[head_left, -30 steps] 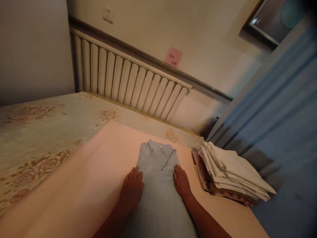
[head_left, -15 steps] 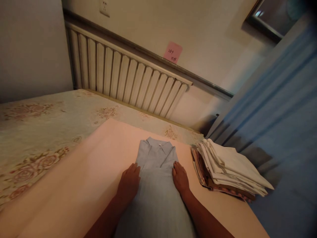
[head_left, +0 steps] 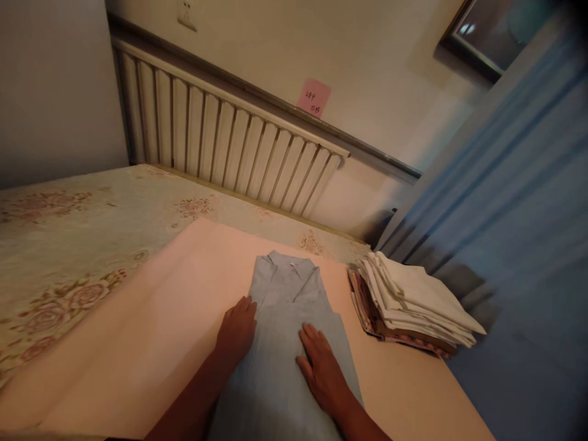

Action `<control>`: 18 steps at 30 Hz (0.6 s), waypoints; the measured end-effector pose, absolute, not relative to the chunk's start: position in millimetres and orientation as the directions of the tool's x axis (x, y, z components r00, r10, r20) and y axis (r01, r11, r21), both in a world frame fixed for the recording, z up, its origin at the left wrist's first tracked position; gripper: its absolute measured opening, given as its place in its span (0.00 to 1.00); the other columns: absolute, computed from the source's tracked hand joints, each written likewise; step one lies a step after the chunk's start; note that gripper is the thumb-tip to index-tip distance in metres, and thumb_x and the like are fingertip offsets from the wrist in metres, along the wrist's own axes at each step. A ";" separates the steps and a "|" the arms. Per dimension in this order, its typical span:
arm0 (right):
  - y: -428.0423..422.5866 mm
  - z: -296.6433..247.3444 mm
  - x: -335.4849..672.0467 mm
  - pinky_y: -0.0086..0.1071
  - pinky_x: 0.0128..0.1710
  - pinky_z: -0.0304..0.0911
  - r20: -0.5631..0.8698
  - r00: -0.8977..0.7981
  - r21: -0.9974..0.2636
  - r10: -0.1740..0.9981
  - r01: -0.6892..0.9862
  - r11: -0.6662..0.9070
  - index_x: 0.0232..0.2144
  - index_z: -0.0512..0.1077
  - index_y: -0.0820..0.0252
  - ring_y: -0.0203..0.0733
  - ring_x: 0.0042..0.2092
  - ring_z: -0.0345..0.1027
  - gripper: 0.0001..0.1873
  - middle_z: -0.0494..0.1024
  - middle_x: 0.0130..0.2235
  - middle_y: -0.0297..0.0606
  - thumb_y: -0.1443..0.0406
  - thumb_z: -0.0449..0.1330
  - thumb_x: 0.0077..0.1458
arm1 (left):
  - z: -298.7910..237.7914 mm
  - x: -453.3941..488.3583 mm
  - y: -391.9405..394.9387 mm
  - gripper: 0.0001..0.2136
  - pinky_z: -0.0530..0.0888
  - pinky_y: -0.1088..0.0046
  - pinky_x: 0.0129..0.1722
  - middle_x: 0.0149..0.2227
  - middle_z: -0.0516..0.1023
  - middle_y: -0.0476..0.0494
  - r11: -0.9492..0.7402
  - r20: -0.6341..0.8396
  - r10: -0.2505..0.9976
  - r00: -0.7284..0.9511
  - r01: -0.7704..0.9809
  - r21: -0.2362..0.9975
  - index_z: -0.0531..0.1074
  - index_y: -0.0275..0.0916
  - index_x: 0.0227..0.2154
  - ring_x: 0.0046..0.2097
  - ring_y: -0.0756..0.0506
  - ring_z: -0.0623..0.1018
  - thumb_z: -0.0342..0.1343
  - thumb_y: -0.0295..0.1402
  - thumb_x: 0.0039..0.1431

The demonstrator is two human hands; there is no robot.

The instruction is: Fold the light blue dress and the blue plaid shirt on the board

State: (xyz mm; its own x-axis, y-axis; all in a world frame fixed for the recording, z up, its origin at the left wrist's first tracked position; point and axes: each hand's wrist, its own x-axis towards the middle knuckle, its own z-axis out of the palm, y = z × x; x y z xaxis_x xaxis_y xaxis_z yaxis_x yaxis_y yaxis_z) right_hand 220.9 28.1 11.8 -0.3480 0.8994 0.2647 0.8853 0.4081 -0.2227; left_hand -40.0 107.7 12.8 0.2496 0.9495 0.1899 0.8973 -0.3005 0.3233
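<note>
A light blue collared shirt [head_left: 275, 361], folded into a long narrow shape, lies with its collar at the far end. It rests on a pink cloth [head_left: 184, 294]. Along the shirt's left edge is my left hand [head_left: 237, 327], its fingers stretched forward and touching the fabric, with no grip visible. My right hand [head_left: 319, 364] lies flat on the shirt's right half, fingers extended and thumb apart. The near end of the shirt runs out of view between my forearms.
A stack of folded white and brown cloths [head_left: 413, 300] sits to the right. Floral bedding [head_left: 92, 245] spreads beneath the pink cloth. Beyond it are a radiator [head_left: 220, 135] and a wall with a pink note [head_left: 314, 98]. A blue curtain [head_left: 505, 214] hangs at the right.
My right hand has moved from the shirt's right edge inward and nearer to me, onto its top surface. My left hand stays at the left edge. The view has shifted slightly.
</note>
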 end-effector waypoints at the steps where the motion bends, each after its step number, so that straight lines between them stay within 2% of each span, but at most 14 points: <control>1: 24.6 11.4 220.2 0.53 0.65 0.48 0.250 -0.372 -0.210 0.894 0.880 0.425 0.65 0.52 0.51 0.48 0.67 0.47 0.30 0.55 0.66 0.38 0.61 0.52 0.63 | 12.0 -40.1 107.9 0.19 0.60 0.60 0.60 0.62 0.65 0.35 -0.304 0.197 0.948 0.250 0.895 0.326 0.66 0.35 0.54 0.64 0.40 0.61 0.44 0.24 0.60; 8: 29.0 12.7 224.2 0.54 0.66 0.45 0.238 -0.414 -0.144 0.879 0.880 0.453 0.66 0.49 0.50 0.47 0.68 0.44 0.29 0.54 0.67 0.37 0.61 0.49 0.65 | 6.4 -39.8 109.8 0.18 0.61 0.59 0.60 0.61 0.65 0.35 -0.314 0.213 0.943 0.254 0.889 0.332 0.67 0.35 0.53 0.64 0.39 0.61 0.43 0.24 0.61; 14: 42.0 11.0 232.3 0.54 0.66 0.44 0.222 -0.370 -0.150 0.902 0.901 0.406 0.65 0.53 0.51 0.46 0.68 0.44 0.28 0.56 0.66 0.38 0.60 0.49 0.65 | 9.7 -38.9 107.8 0.18 0.60 0.59 0.60 0.61 0.65 0.34 -0.319 0.222 0.942 0.254 0.884 0.342 0.67 0.34 0.53 0.64 0.39 0.61 0.42 0.24 0.62; 18: 43.1 14.1 237.5 0.55 0.64 0.47 0.209 -0.288 -0.180 0.935 0.928 0.326 0.63 0.57 0.53 0.49 0.67 0.47 0.26 0.59 0.65 0.40 0.59 0.50 0.64 | 10.5 -39.1 107.4 0.18 0.60 0.59 0.60 0.61 0.65 0.34 -0.316 0.214 0.943 0.253 0.883 0.347 0.67 0.34 0.52 0.65 0.39 0.60 0.43 0.23 0.61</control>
